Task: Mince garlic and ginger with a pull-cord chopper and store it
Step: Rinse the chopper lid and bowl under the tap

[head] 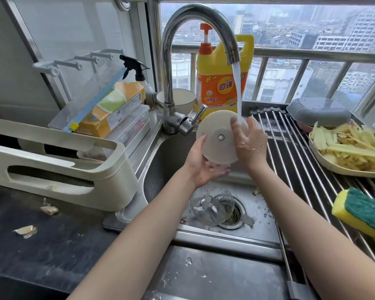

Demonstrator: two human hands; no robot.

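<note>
The white round chopper lid (217,139) is tilted under the running tap (232,54), its underside with a small centre hub facing me. My left hand (200,165) cups its lower left edge from below, fingers curled around the rim. My right hand (250,141) holds its right edge, and the water stream lands on the fingers. Below, in the steel sink (160,161), the clear chopper bowl (212,205) lies on its side by the drain with the blade inside it.
A roll-up drying rack (295,152) spans the sink's right side, carrying a plate of ginger peelings (347,148), a grey lidded dish (318,112) and a yellow-green sponge (362,211). Yellow detergent bottle (217,83) behind the tap. Cream dish rack (63,167) at left; garlic skins (26,230) on the dark counter.
</note>
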